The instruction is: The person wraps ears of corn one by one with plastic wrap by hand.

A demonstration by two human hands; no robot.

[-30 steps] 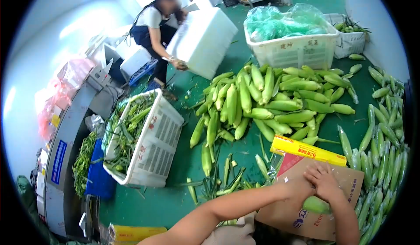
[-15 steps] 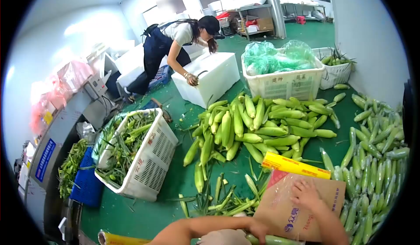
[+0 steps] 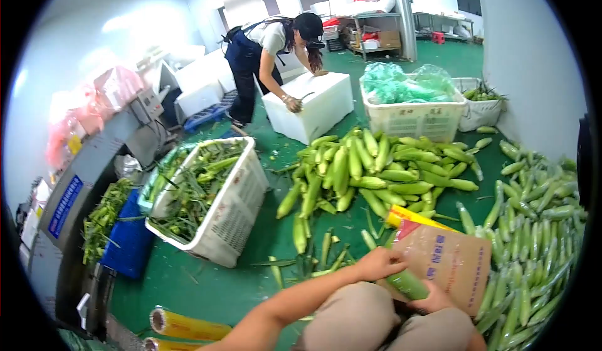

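An ear of corn (image 3: 407,284) in its pale green husk lies slantwise between my two hands, just above my knees. My left hand (image 3: 381,263) is closed at its upper left end, fingertips pinched together. My right hand (image 3: 435,298) wraps around the lower right end. Right behind the corn is a printed cardboard box (image 3: 454,266) with shiny clear film over part of it. A yellow roll of film (image 3: 419,217) sticks out behind the box's far edge.
A heap of unwrapped corn (image 3: 376,169) lies ahead; wrapped ears (image 3: 539,238) cover the right. A white crate of husks (image 3: 244,210) stands left, near more yellow rolls (image 3: 188,324). Farther back, a person (image 3: 269,56) bends over a white foam box (image 3: 320,103) beside a crate (image 3: 414,122).
My right hand has left the box top and gripped the corn. My left hand has risen to the corn's other end. The corn has come up from the box's near edge.
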